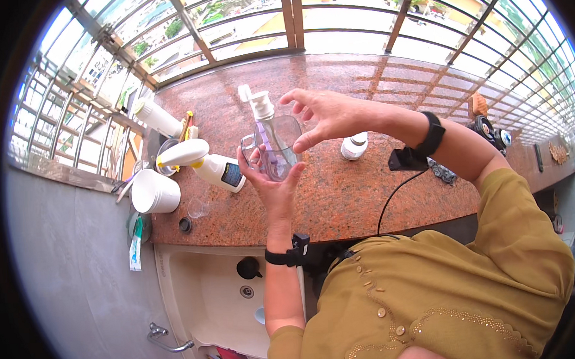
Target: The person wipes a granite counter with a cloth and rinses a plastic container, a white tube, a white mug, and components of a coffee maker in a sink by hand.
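My left hand (273,182) grips the lower part of a clear jar (286,132) with a side handle. A purple-and-white stem shows through its wall, and what looks like clear liquid sits in the lower part. On top is a white cap (262,104) with its flip lid raised. My right hand (328,118) hovers at the jar's right side, fingers spread. Its thumb tip is close to the wall; I cannot tell if it touches. Just left of the jar, a white spray bottle (213,170) with a yellow collar leans on the granite counter (336,201).
A white tub (156,191), a white bottle (158,117), a brush (190,128) and a black cap (185,225) stand left. Right are a small white bottle (354,146) and a black device (405,159) with a cable. The sink (215,300) lies in front, window bars (245,53) behind.
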Demonstrator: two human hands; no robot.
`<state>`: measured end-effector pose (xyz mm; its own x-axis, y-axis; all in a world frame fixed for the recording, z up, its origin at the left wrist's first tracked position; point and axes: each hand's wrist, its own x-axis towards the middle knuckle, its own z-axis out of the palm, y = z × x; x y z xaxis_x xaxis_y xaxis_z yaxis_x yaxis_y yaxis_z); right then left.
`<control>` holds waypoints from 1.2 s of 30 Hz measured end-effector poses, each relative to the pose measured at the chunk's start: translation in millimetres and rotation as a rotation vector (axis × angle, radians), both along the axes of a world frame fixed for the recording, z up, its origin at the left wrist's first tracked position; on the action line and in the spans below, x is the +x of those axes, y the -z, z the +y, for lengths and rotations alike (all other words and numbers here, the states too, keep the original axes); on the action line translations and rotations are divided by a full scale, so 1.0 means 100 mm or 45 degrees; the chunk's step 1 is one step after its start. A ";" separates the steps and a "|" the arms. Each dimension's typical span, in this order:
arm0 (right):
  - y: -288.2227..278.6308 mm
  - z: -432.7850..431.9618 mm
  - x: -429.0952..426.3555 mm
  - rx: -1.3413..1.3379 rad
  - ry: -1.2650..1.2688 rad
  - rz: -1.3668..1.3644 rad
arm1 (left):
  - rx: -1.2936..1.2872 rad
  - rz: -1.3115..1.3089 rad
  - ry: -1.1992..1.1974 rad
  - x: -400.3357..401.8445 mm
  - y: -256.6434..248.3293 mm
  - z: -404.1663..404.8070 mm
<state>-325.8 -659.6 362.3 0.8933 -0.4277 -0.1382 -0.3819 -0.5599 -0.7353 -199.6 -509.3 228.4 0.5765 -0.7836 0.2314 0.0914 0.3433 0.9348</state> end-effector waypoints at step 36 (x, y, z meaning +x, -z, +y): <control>1.40 -0.67 -2.13 -0.806 0.861 0.092 | 0.413 -0.826 0.402 -0.86 0.70 -0.84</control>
